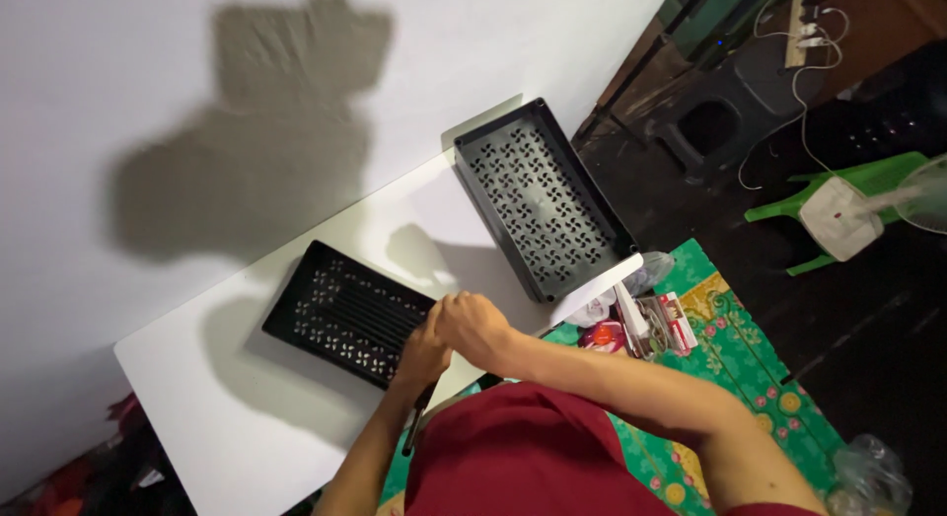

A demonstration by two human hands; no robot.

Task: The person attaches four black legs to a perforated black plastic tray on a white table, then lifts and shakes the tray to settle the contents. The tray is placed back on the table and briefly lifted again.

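Black tray (335,314), both hands (456,333) meeting

bare table (247,417) left, two trays (347,314) (541,208) blocking right

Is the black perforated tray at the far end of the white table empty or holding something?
Empty. The far tray shows only its bare patterned, perforated floor right out to its rim, with nothing lying inside.
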